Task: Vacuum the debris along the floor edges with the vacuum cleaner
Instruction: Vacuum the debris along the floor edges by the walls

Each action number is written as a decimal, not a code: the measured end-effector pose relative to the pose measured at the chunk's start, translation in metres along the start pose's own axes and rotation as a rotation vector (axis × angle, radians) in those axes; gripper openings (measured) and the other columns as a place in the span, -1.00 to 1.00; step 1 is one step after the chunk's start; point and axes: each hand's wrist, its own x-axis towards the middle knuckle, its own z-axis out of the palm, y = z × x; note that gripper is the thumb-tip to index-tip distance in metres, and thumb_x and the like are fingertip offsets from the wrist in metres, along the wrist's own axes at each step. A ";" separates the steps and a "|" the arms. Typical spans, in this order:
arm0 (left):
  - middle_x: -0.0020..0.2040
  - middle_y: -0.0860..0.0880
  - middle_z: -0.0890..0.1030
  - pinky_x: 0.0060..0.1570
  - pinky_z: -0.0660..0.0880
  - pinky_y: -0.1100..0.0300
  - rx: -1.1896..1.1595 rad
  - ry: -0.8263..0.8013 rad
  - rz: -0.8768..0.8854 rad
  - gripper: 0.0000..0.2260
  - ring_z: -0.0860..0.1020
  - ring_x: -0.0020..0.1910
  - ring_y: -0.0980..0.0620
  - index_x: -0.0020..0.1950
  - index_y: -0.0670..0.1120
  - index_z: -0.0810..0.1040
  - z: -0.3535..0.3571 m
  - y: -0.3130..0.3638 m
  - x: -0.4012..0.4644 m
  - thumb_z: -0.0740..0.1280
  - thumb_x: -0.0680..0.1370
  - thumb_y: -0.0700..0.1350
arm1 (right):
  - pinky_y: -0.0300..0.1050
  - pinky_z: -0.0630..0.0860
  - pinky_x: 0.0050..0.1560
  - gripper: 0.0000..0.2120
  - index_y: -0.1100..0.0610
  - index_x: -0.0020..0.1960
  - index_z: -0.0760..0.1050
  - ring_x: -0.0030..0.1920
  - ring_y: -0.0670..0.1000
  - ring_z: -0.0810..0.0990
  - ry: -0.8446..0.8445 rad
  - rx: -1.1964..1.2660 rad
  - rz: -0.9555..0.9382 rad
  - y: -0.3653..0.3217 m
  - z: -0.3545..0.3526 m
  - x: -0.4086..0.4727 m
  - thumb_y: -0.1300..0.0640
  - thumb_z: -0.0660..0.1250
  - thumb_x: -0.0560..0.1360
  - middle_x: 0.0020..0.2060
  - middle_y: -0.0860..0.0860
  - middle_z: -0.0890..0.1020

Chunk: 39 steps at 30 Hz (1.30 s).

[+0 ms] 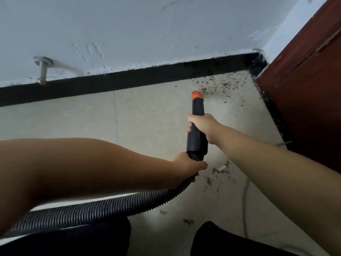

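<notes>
Right hand (pixel 203 126) clamped round nozzle tube (pixel 197 111); left hand (pixel 188 164) clamped round hose (pixel 110 206). Orange tip (pixel 197 96) at debris (pixel 219 85) edge.

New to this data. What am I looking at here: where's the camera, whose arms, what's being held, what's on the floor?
There is no robot here, only a person. The single picture comes from a wide-angle camera worn on the head, looking forward and down, so the two bare arms entering from below are the wearer's own.

The right hand grips the black vacuum nozzle, whose orange tip points toward the room corner. The left hand holds the ribbed black hose just behind the nozzle.

On the beige tile floor, brown debris is scattered in the corner where the black baseboard meets the reddish-brown door. More crumbs and a small white scrap lie nearer the person. A metal door stopper sticks out of the white wall.
</notes>
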 end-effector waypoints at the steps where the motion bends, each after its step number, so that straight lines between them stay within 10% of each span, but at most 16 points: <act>1: -0.34 -0.05 0.49 -0.49 0.45 0.29 0.023 -0.020 -0.019 -0.88 0.46 -0.47 0.04 -0.14 -0.14 0.43 0.007 -0.004 -0.004 0.36 0.47 -0.17 | -0.19 0.52 -0.50 -0.89 0.22 -0.08 0.36 -0.41 0.08 0.53 -0.017 0.013 0.012 0.008 -0.005 -0.005 0.27 0.30 0.48 -0.34 0.11 0.49; 17: -0.35 -0.04 0.49 -0.47 0.45 0.28 0.208 -0.158 -0.047 -0.90 0.46 -0.47 0.04 -0.14 -0.12 0.44 0.064 -0.004 -0.036 0.36 0.46 -0.16 | -0.03 0.58 -0.20 -0.91 0.22 -0.09 0.39 -0.40 0.05 0.54 0.143 0.194 0.068 0.063 -0.070 -0.043 0.25 0.30 0.47 -0.37 0.09 0.51; 24: -0.35 -0.04 0.48 -0.58 0.42 0.37 0.237 -0.231 -0.025 -0.87 0.46 -0.49 0.07 -0.21 -0.10 0.41 0.092 -0.008 -0.033 0.35 0.47 -0.15 | -0.17 0.52 -0.48 -0.90 0.24 -0.11 0.35 -0.46 0.04 0.48 0.136 0.226 0.071 0.078 -0.095 -0.054 0.30 0.28 0.49 -0.39 0.11 0.46; 32: -0.29 -0.05 0.50 -0.41 0.47 0.24 0.285 -0.257 0.037 -0.77 0.47 -0.45 0.05 0.09 -0.19 0.47 0.094 0.030 0.009 0.37 0.48 -0.14 | -0.16 0.52 -0.46 -0.89 0.22 -0.13 0.38 -0.51 0.03 0.53 0.384 0.337 0.037 0.069 -0.133 -0.015 0.26 0.33 0.44 -0.46 0.09 0.52; 39: -0.30 -0.06 0.47 -0.39 0.44 0.23 0.189 -0.203 0.040 -0.86 0.44 -0.44 0.03 -0.03 -0.17 0.45 0.091 0.043 0.012 0.36 0.49 -0.16 | -0.07 0.56 -0.32 -0.86 0.23 -0.05 0.38 -0.45 0.04 0.56 0.322 0.293 0.039 0.046 -0.133 -0.005 0.24 0.33 0.46 -0.36 0.11 0.54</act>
